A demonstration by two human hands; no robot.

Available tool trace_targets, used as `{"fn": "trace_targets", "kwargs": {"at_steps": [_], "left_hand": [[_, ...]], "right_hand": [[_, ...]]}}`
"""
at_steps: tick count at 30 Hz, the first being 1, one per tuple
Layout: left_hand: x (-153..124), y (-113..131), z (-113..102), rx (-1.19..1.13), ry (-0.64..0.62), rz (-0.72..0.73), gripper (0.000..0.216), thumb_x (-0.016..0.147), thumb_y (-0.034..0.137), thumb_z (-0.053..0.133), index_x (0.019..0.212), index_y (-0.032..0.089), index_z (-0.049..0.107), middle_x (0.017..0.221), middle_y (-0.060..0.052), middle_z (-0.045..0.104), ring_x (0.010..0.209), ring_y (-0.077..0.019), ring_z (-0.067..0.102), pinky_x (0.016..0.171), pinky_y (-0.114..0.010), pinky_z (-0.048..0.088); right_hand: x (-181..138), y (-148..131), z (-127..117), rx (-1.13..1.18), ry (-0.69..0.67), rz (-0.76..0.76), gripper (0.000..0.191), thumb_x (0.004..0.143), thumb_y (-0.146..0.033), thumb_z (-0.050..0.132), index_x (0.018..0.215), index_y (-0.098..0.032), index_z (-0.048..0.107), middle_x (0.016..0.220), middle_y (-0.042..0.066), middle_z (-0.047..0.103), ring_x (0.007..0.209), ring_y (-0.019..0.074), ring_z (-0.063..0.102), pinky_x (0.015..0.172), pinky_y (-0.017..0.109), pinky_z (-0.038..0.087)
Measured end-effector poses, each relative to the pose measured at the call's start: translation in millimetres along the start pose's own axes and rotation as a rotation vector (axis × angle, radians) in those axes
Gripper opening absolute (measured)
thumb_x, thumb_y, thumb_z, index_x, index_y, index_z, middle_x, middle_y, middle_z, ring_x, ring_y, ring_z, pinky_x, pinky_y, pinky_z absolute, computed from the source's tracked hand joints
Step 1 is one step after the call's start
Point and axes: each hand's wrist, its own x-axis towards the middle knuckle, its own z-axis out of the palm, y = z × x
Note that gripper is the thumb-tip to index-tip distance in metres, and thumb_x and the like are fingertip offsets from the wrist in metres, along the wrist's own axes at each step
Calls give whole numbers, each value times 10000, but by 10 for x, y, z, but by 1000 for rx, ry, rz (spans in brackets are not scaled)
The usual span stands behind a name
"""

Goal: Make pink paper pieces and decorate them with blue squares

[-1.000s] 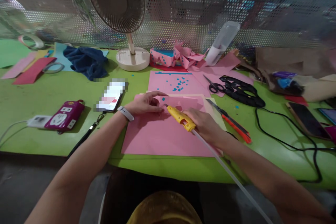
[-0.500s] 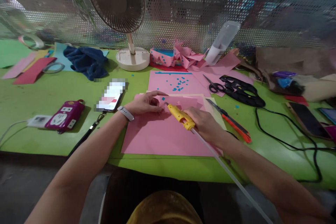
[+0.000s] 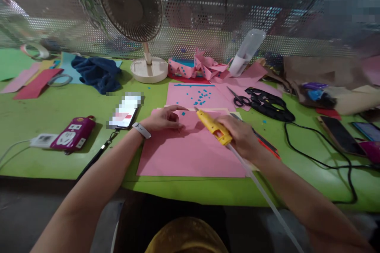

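Note:
My right hand (image 3: pixel 237 132) grips a yellow hot glue gun (image 3: pixel 212 126) with a long clear glue stick (image 3: pixel 264 193) trailing from its back. The nozzle points away and to the left, above pink paper. On the left, my left hand (image 3: pixel 166 118) rests at the pink paper (image 3: pixel 190 158), index finger stretched and the other fingers curled in on a pink paper piece (image 3: pixel 190 115) that blends with the sheet below. A small blue paper square (image 3: pixel 183 114) shows beside those fingers. Farther back, another pink sheet (image 3: pixel 175 97) carries scattered blue squares (image 3: pixel 202 97).
Scissors (image 3: pixel 239 97), a black coil-like object (image 3: pixel 268 104) and a partly hidden orange cutter (image 3: pixel 268 148) lie right. A phone (image 3: pixel 126 110) and purple power strip (image 3: pixel 74 134) are left. Behind stand a fan (image 3: pixel 148 70), folded pink paper shapes (image 3: pixel 204 65) and a bottle (image 3: pixel 247 53).
My right hand has drawn the glue gun slightly right and back, away from the left hand, and now covers more of the cutter. My left hand stays nearly in place.

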Motion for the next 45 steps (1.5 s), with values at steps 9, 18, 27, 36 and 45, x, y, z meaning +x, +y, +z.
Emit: {"fn": "trace_targets", "kwargs": {"at_steps": [9,18,27,36,45], "left_hand": [[-27,84,75,1,22,-74,463,740,302,759,1074,206,454,635,59,653,557,-127,628,534,-223,429],[-24,27,50,8,-4,-90,490,757,346,756,1116,219,448,674,60,655,608,-142,648,575,-245,464],[-21,102,56,45,-25,-101,495,764,328,734,1151,213,448,670,60,646,596,-139,641,537,-233,432],[-16,63,48,23,-32,-76,496,768,348,727,1158,208,454,686,53,631,602,-146,638,534,-242,434],[-11,34,45,15,-48,-77,505,782,356,711,1192,210,455,644,61,621,573,-138,602,537,-238,408]], "right_hand": [[-134,1134,-595,-213,-54,184,225,840,-250,651,1042,-167,596,1019,173,649,921,277,606,794,386,461],[-549,2074,-722,-242,-253,393,391,777,-298,656,1145,-170,634,1164,157,653,988,271,630,831,367,476],[10,1628,-760,-294,-304,300,305,875,-392,534,1065,-203,678,1125,120,684,1032,295,630,895,429,486],[1175,1420,336,-259,-255,261,156,941,-215,512,1010,-151,638,1080,138,675,1026,245,600,873,338,445],[1428,1488,522,-294,-337,187,189,955,-220,508,1049,-114,633,1089,164,634,980,250,589,795,322,435]]}}
